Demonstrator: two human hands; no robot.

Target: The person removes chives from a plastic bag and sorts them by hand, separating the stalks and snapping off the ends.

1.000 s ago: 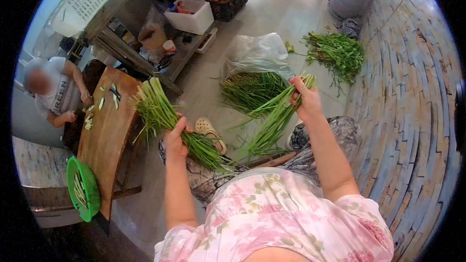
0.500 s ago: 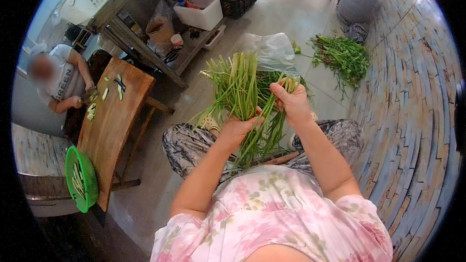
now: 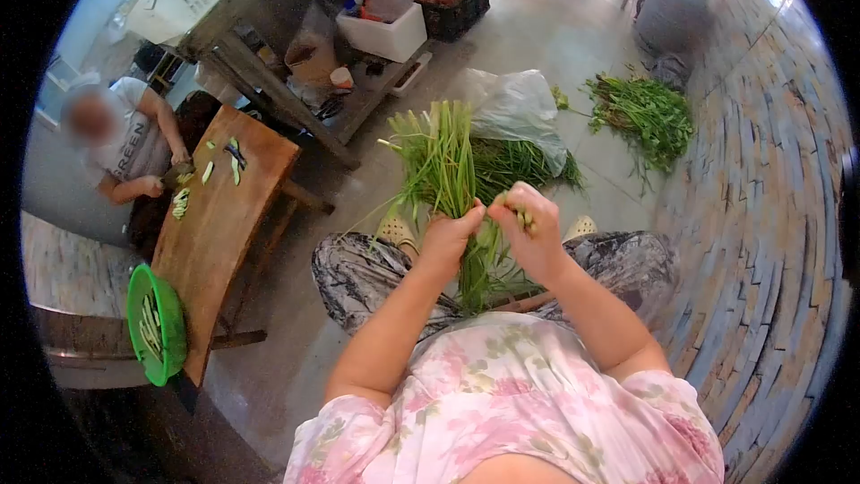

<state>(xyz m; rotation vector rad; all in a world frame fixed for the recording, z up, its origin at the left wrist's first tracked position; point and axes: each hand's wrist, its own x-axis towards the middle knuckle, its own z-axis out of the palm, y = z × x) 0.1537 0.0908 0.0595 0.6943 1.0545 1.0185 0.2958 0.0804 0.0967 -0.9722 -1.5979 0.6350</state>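
Observation:
My left hand [image 3: 448, 240] is closed around a thick bunch of long-stemmed greens [image 3: 448, 157], cut ends pointing up and away, narrow leaves hanging down towards my lap. Close beside it, my right hand [image 3: 530, 224] is closed on a few green stems [image 3: 515, 206], its fingers nearly meeting my left thumb. Part of what lies between the two hands is hidden by the fingers. Beyond them, a pile of darker greens [image 3: 515, 166] rests on the floor, partly under a clear plastic bag [image 3: 520, 108].
Leafy herbs [image 3: 645, 116] lie on the floor near a gas cylinder [image 3: 674, 4]. At left, another person [image 3: 143, 139] cuts vegetables on a wooden board table [image 3: 224, 206], with a green basket [image 3: 175, 341] at its near end. A white box [image 3: 385, 31] and black crate [image 3: 448, 13] sit further back.
My right hand has come down and left, up against my left hand, with its stems. More of the floor pile and plastic bag shows. The whole view has shifted slightly.

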